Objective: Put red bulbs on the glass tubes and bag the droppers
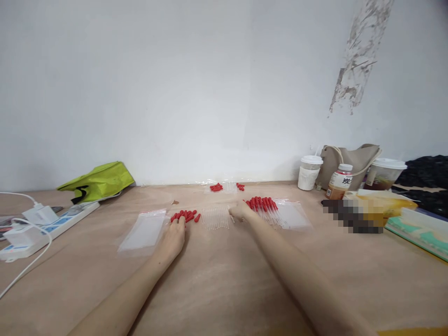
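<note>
My left hand (174,236) rests at the near side of a small heap of red rubber bulbs (189,215), its fingers closed down on a bulb, partly hidden. Right of the heap lies a row of thin clear dropper tubes (214,218) side by side. At that row's right end my right hand (240,211) is closed in a pinch, with the end of a clear tube showing at its fingertips. Just beyond my right wrist, several droppers with red bulbs fitted (263,205) lie in a fanned row, partly covered by the wrist.
Clear zip bags lie on the left (144,231) and right (294,214). More red bulbs (216,187) sit near the wall. A power strip (52,233) and green bag (101,181) are at left. A lidded cup (310,172), bottle (339,183) and grey bag (353,158) stand at right.
</note>
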Tool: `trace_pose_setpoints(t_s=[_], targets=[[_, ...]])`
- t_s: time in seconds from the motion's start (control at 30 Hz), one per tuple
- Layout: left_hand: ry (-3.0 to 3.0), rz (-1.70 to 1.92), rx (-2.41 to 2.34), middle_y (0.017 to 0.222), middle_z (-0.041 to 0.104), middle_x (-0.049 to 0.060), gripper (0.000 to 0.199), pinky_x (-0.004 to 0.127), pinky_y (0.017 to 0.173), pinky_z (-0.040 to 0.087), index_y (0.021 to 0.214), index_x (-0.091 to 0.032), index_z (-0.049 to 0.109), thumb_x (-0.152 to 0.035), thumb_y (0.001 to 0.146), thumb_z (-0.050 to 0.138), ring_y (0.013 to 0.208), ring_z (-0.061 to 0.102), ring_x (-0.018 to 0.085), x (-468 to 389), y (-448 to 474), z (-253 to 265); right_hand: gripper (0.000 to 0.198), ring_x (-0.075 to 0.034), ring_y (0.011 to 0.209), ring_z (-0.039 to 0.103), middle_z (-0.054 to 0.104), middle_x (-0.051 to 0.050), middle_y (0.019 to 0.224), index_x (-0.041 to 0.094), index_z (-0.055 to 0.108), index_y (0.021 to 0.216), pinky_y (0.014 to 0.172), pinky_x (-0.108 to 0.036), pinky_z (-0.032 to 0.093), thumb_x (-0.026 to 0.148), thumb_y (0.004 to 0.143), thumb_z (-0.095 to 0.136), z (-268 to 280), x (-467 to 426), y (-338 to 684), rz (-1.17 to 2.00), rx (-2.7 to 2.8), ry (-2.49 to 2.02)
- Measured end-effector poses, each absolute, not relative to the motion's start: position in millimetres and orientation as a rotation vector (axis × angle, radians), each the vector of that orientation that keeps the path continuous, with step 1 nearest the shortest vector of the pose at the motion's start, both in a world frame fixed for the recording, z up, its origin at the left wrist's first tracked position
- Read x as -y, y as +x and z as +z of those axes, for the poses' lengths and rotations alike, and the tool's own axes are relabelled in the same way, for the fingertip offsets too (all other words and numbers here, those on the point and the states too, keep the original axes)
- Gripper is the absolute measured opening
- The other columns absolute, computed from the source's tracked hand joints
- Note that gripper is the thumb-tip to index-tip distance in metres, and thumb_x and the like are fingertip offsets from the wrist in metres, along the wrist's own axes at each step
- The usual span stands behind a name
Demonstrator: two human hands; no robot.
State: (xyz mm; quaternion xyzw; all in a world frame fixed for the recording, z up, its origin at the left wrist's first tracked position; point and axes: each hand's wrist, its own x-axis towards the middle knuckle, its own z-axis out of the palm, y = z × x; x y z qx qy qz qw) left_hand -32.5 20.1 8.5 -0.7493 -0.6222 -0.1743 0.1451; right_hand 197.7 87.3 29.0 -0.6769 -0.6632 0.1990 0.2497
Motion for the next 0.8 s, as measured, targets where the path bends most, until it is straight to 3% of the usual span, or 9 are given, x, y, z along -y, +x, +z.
trace_pose_setpoints(t_s=[0.2, 0.37, 0.6, 0.8], targets=[[-2.325, -0.801, 1.63, 0.095, 0.052, 0.009, 0.035, 0.033, 0.075, 0.04, 0.11, -0.018, 0.046, -0.005, 0.079, 0.034, 0.087, 0.051, 0.021, -7.9, -10.9, 15.5, 0.018, -0.015, 0.067, 0.054, 0.059, -0.006, 0.073, 0.013, 0.058, 0.073, 0.059, -0.024, 0.038, 0.02, 0.077, 0.042, 32.6, -35.3, 247.0, 0.481, 1.999, -1.639], [-2.798, -1.463, 1.527, 0.082, 0.057, 0.004, 0.013, 0.027, 0.068, 0.042, 0.091, -0.017, 0.05, -0.024, 0.085, 0.04, 0.074, 0.055, 0.016, 6.7, 25.3, 10.3, 0.022, -0.015, 0.084, 0.051, 0.056, -0.006, 0.088, 0.017, 0.058, 0.088, 0.076, -0.028, 0.038, 0.019, 0.084, 0.036, 17.2, 8.8, 270.5, 0.344, 2.18, -1.218], [-3.162, -2.033, 1.781, 0.069, 0.062, 0.002, 0.02, 0.025, 0.064, 0.043, 0.078, -0.015, 0.048, -0.031, 0.074, 0.06, 0.063, 0.058, 0.013, 16.5, 46.1, -7.0, 0.021, -0.014, 0.072, 0.049, 0.051, -0.004, 0.077, 0.018, 0.054, 0.082, 0.066, -0.027, 0.04, 0.025, 0.086, 0.035, -10.1, 29.8, 262.4, 0.291, 2.057, -1.021], [-3.104, -2.055, 1.868, 0.094, 0.06, 0.006, 0.025, 0.03, 0.082, 0.042, 0.097, -0.015, 0.059, -0.025, 0.074, 0.058, 0.084, 0.059, 0.016, 12.9, 41.9, -2.9, 0.021, -0.014, 0.072, 0.051, 0.057, -0.002, 0.075, 0.02, 0.056, 0.085, 0.068, -0.028, 0.038, 0.026, 0.087, 0.036, -10.5, 34.6, 257.9, 0.259, 2.118, -0.996]])
